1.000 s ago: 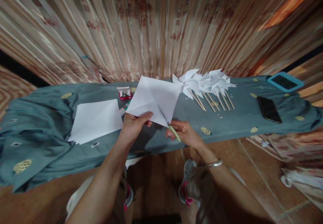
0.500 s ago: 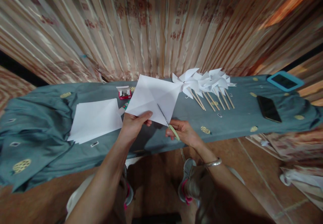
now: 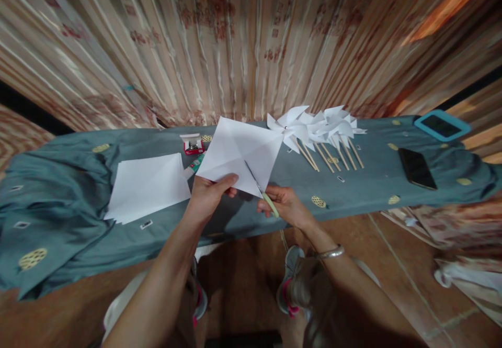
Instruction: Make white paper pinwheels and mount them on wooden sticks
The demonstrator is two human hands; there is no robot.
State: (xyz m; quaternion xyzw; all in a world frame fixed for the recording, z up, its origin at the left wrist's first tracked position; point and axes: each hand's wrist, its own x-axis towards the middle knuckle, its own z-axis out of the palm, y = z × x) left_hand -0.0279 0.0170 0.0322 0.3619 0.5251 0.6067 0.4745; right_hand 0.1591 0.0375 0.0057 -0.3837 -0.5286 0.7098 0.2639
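My left hand (image 3: 212,190) pinches the lower left edge of a white square sheet of paper (image 3: 239,146), thumb on top. Crossing diagonal creases show on the sheet, which is held above the table. In my right hand (image 3: 284,204) is a pair of scissors (image 3: 269,204) with light green handles. Their blades lie along the diagonal at the sheet's lower right corner, the tip pointing toward its middle. The lower blade is hidden by the paper.
A stack of white paper (image 3: 149,186) lies left on the cloth-covered table (image 3: 243,227). Behind it stand a small red box (image 3: 193,145) of metal pins and a green packet (image 3: 195,165). Several paper pinwheels (image 3: 298,123) on sticks, a black phone (image 3: 418,169) and a blue-framed tablet (image 3: 442,126) lie right.
The sheet has shifted and turned very slightly to the right. Both hands keep their grip, and the scissors stay at the same corner.
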